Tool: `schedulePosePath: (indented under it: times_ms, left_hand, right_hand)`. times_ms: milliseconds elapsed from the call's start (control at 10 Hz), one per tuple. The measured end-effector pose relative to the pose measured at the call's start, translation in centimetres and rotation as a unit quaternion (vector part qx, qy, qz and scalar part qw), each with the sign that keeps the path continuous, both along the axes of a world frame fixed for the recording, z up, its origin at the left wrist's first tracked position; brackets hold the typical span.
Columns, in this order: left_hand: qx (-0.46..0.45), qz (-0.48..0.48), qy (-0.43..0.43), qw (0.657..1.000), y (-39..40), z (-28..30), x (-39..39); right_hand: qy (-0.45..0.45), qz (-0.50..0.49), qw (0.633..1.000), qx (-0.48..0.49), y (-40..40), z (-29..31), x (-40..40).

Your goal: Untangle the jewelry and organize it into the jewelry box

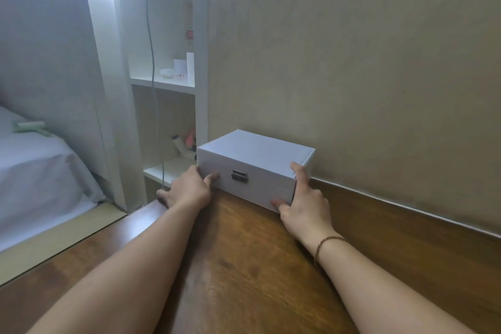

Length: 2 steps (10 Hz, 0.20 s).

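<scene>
1 head camera looks forward-down, seemingly close over the table (244, 266).

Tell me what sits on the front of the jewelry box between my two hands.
In the head view, a dark metal clasp sits on the closed jewelry box, between the left hand and the right hand; otherwise plain white.

We cannot see inside the closed jewelry box (254, 168). Its left end hides our left hand's (187, 192) fingers. The shelf (165, 83) items blur beyond naming.
</scene>
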<state>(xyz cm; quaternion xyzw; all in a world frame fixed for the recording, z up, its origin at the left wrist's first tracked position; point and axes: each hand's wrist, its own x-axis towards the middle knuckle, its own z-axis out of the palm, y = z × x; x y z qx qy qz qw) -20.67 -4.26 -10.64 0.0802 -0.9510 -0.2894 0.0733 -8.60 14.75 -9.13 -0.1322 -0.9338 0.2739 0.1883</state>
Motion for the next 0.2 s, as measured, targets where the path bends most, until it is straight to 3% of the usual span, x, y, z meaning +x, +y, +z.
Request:
schedulePosePath:
  times_ms: [100, 200]
  left_hand:
    - [0.004, -0.010, 0.022, 1.000, -0.4, -0.3, 0.3]
    - [0.042, -0.041, 0.048, 0.997, -1.6, -0.8, 2.1]
  right_hand:
    - [-0.031, 0.001, 0.999, -0.008, -0.1, -0.4, 0.1]
    - [-0.092, -0.001, 0.995, 0.045, 0.2, -0.5, 3.0]
